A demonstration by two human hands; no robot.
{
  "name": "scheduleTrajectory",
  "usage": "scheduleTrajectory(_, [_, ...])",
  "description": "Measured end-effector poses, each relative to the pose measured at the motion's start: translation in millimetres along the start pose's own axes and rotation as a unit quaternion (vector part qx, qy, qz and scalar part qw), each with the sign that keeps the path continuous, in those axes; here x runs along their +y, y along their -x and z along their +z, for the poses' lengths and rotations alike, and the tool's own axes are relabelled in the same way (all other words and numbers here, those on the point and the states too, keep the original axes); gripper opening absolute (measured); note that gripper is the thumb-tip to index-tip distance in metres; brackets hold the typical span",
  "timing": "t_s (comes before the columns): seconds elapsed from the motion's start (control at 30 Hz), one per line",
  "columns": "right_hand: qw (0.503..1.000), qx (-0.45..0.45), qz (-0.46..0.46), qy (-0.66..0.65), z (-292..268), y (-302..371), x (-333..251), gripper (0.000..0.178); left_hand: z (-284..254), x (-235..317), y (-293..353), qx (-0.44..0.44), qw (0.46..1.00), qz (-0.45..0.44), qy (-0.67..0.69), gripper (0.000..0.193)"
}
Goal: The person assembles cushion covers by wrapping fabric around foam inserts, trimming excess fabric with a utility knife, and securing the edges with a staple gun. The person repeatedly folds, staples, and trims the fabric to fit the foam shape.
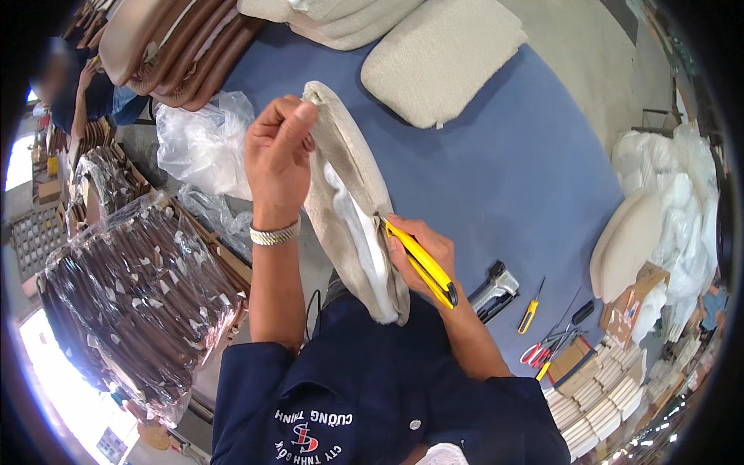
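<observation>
An oblong beige fabric cushion (pixel 358 155) stands tilted on its edge in front of my body. Its underside faces me, and a long gap in the cover shows white padding (pixel 358 225). My left hand (pixel 280 143) is closed at the cushion's upper end, thumb against curled fingers; whatever it pinches is hidden. In my right hand (pixel 422 248) is a yellow utility knife (pixel 422 262), its black end pointing down toward me. The knife's front end and my right fingertips meet the cushion's right edge near the gap. The blade cannot be made out.
A blue-topped table (pixel 496 178) carries another beige cushion (pixel 442 58), stacked brown cushions (pixel 178 46), a staple gun (pixel 494 291), a yellow screwdriver (pixel 531 311) and red-handled scissors (pixel 539 353). Plastic-wrapped brown pieces (pixel 139 302) stand at left. A person (pixel 85 93) is at far left.
</observation>
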State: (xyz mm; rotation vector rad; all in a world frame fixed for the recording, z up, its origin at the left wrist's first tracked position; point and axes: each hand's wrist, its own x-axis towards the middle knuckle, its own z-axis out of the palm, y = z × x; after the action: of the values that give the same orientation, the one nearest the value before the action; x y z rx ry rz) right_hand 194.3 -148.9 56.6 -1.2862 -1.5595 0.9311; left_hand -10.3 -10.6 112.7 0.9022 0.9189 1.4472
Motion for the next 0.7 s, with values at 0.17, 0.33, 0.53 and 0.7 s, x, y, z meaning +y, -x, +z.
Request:
scheduleTrajectory(0.17, [1.0, 0.009, 0.016, -0.01, -4, 7, -4, 0.024, -13, -14, 29, 0.058, 0.972, -0.08, -0.214, 0.021])
scheduleTrajectory(0.33, [0.999, 0.026, 0.016, -0.035, 0, 5, -2, 0.023, 5, -36, 84, 0.01, 0.844, -0.1, -0.527, 0.04])
scheduleTrajectory(0.53, [0.998, 0.042, 0.015, -0.053, 2, 9, -1, 0.022, 21, -44, 92, -0.041, 0.777, 0.044, -0.627, 0.032])
scheduleTrajectory(0.7, [0.999, 0.034, -0.009, -0.039, 2, 10, 3, 0.024, 14, -54, 97, -0.077, 0.846, 0.101, -0.517, 0.021])
